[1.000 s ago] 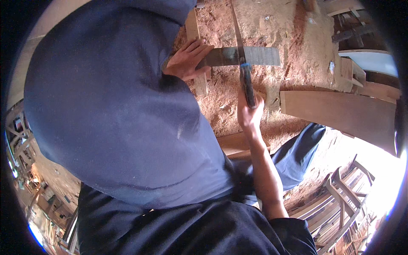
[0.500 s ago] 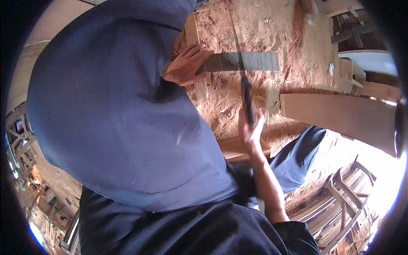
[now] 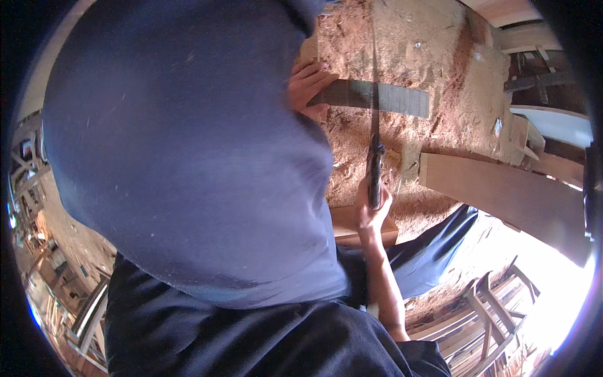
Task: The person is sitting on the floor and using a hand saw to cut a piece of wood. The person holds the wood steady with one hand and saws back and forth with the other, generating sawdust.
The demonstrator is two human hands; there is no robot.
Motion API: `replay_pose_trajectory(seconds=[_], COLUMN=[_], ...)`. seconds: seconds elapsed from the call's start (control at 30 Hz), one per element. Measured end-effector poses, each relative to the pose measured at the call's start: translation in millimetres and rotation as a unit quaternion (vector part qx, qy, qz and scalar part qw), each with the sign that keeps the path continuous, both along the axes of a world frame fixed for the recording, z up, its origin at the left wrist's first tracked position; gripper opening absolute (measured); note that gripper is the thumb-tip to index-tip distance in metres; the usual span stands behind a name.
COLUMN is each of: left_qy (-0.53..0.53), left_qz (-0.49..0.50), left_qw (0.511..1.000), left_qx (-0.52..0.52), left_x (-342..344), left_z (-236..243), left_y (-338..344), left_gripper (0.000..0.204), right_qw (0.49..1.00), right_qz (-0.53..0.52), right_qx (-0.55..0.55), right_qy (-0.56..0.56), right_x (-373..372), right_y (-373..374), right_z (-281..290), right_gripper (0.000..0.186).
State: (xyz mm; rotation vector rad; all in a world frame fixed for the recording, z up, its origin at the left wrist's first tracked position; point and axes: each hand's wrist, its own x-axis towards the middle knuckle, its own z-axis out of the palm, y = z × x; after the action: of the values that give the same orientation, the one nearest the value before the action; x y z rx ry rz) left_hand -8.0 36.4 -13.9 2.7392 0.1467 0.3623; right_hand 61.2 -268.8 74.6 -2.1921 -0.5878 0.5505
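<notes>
A flat grey-brown strip of wood lies across the sawdust-covered ground. My left hand presses down on its left end, fingers spread over it. My right hand is closed around the dark handle of a hand saw. The saw's thin blade runs up the picture and crosses the strip near its middle. A large blue cloth, part of my own clothing, fills the left and centre of the view and hides the rest of my left arm.
A wide pale plank lies at the right. A small wooden block sits under my right hand. Wooden frames stand at lower right, more timber at upper right. Reddish sawdust covers the ground.
My right hand has drawn the saw back toward me, so the handle sits lower in the picture. The left hand stays on the strip's left end.
</notes>
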Motion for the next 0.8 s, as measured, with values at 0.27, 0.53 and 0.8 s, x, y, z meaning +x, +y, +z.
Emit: replay_pose_trajectory(seconds=[0.27,0.53,0.8], left_qy=[0.058,-0.005,0.022], left_qz=[0.004,-0.018,0.007], left_qw=[0.998,1.0,0.999], left_qx=[0.006,0.014,0.023], left_x=[0.8,-3.5,-7.5], left_z=[23.7,5.0,-4.7], left_y=[2.1,0.5,1.0], left_gripper=[0.072,0.071,0.072], right_qw=[0.999,0.993,0.998], right_qz=[0.005,0.062,0.035], right_qx=[0.037,0.092,0.046], right_qy=[0.038,-0.032,-0.011], right_x=[21.1,40.2,-2.4], right_y=[4.9,46.2,-5.6], right_z=[-4.5,-1.6,1.3], right_gripper=[0.02,0.017,0.028])
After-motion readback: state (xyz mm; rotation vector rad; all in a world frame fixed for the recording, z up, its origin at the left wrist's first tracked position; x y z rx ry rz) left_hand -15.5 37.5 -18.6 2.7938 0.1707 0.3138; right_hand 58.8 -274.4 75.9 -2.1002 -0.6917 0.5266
